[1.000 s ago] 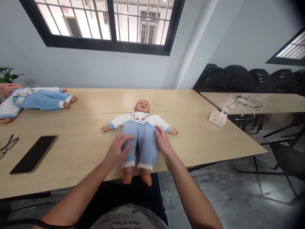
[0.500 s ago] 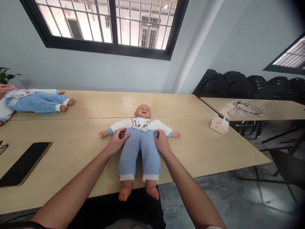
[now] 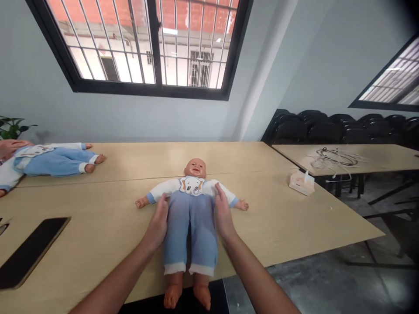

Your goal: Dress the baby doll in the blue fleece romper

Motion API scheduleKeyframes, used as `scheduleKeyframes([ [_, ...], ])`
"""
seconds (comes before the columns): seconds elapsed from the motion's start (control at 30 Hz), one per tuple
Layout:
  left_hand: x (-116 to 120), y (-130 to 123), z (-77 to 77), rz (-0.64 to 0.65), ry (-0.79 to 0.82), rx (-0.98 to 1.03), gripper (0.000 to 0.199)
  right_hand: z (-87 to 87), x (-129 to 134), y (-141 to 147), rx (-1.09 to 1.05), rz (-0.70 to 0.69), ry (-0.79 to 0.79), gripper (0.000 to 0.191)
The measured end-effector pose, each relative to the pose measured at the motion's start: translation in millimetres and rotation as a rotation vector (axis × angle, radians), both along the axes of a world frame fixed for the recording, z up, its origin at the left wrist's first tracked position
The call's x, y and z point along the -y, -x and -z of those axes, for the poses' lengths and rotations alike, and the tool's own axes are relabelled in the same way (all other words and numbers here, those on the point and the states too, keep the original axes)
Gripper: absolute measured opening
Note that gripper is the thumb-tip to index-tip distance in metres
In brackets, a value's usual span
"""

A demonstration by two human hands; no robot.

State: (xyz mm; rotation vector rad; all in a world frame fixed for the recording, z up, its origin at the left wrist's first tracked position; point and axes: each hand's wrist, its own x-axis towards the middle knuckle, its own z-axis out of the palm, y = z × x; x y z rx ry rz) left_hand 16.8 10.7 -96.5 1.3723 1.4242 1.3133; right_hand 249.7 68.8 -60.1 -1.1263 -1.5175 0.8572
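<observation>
A baby doll in blue trousers and a white top with an elephant bib lies on its back, head away from me, arms spread. Its feet hang over the table's near edge. My left hand rests along the doll's left-of-view side, fingers straight and pointing forward. On the opposite side, my right hand lies flat against the trousers, its fingertips by the white sleeve. Neither hand is closed around the doll.
A second doll lies at the far left of the wooden table. Nearer me are a dark phone and part of some glasses. To the right stand a tissue box, coiled cables and stacked black chairs.
My hands have let go of the doll's waist, and their fingers have straightened along its sides. The doll's legs are closer together. The camera view has tilted up.
</observation>
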Motion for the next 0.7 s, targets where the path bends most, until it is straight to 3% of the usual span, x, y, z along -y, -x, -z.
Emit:
scheduleKeyframes([
  [0.07, -2, -1, -11.2, 0.009, 0.082, 0.027, 0.071, -10.3, 9, 0, 0.156, -0.091, -0.085, 0.059],
  [0.2, -17, 1, -32.1, 0.215, 0.061, -0.05, 0.07, -31.4, 30, 9, 0.54, -0.593, -0.409, 0.061],
  [0.27, -27, 7, -36.6, 0.305, 0.017, -0.092, 0.068, -37.8, 34, 17, 0.633, -0.717, -0.47, 0.063],
  [0.37, -41, 18, -32.3, 0.317, -0.067, -0.052, 0.069, -35.9, 23, 29, 0.668, -0.564, -0.428, 0.061],
  [0.47, -48, 30, -19.4, 0.197, -0.153, 0.0, 0.071, -25.5, -3, 40, 0.71, -0.377, -0.389, 0.056],
  [0.6, -51, 43, -4.4, -0.047, -0.162, 0.017, 0.068, -15.4, -62, 48, 0.815, -0.182, -0.337, 0.056],
  [0.7, -52, 48, -0.1, -0.079, -0.114, 0.023, 0.067, -13.1, -121, 41, 0.911, -0.053, -0.27, 0.057],
])
